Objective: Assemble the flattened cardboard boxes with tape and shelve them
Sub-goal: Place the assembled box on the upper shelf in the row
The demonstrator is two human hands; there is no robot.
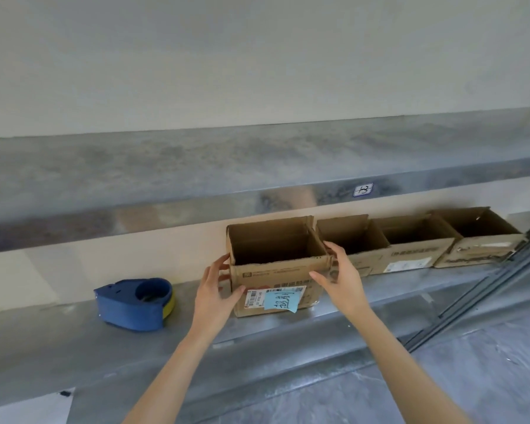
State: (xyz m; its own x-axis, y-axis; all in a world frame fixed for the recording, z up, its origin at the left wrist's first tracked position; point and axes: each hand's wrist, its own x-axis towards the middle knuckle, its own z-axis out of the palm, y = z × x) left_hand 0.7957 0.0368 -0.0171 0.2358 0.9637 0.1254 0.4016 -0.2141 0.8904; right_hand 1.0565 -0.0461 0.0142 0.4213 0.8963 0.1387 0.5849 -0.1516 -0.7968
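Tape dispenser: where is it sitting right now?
Head view, left side: the blue tape dispenser sits on the metal shelf, left of the leftmost cardboard box and apart from it.

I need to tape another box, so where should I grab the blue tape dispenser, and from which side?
Probably from above: the tape dispenser lies flat with its hollow hub facing up, so slip fingers into the hub, thumb on the curved outer wall. The left hand, now holding the box, is nearer.
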